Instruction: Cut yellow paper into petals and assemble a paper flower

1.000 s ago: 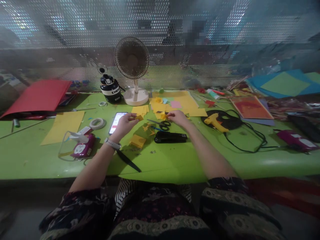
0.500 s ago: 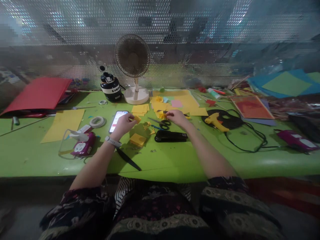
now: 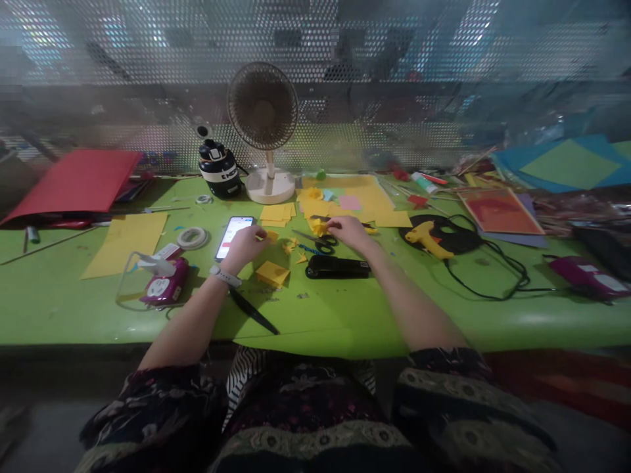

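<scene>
Your left hand (image 3: 248, 244) has thumb and fingertips drawn together, pinching a small yellow paper piece (image 3: 271, 236) above the table, while your right hand (image 3: 348, 231) appears to pinch a yellow paper flower (image 3: 320, 227) at its near edge; blur hides exactly how the fingers meet it. The step in hand looks like fine handling of small folded paper, one part in each hand, the two held apart. From here, the next move seems to call for light, steady fingertips, so that neither part is crushed, and for care around the open scissors (image 3: 324, 246) lying between and just below your hands. Beside those blades lie yellow scraps (image 3: 290, 246); nearer you are a stack of yellow paper (image 3: 273, 273) and a black stapler (image 3: 338, 267). Your left hand partly covers a lit phone (image 3: 228, 239). Further out, a yellow glue gun (image 3: 428, 240) rests on a black mat (image 3: 461, 242) to your right, a roll of tape (image 3: 192, 238) lies to your left, and a fan (image 3: 263, 105) stands at the back. Compared with a second ago, less of your left hand's piece shows past the fingertips and the whole view has tipped slightly, while the scissors and stapler lie where they were.
</scene>
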{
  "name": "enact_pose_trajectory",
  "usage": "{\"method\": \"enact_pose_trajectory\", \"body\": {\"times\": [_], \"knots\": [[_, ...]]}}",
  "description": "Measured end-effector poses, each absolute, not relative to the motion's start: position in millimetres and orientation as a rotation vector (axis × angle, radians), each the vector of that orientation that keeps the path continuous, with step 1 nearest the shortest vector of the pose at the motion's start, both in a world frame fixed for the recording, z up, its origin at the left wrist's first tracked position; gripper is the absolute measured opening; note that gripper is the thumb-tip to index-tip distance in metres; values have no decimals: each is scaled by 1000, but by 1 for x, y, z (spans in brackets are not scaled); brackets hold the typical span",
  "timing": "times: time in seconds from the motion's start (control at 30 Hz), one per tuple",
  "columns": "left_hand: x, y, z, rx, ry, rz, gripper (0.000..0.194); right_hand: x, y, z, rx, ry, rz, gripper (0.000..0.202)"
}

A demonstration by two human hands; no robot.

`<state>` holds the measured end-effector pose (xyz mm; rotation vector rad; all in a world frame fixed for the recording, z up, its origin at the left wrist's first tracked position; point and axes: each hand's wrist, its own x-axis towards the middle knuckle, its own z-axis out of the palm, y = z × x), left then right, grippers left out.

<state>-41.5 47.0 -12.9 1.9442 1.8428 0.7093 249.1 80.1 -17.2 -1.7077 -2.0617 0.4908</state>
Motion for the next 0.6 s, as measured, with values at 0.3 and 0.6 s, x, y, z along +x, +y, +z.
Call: {"method": "enact_pose_trajectory", "body": {"times": [0.3, 0.6], "knots": [[-40, 45, -13, 2043, 1872, 701, 32, 245, 76, -14, -1719, -2088, 493, 17], [-42, 22, 19, 2283, 1509, 142, 39, 256, 56, 27, -1736, -2235, 453, 25]]}}
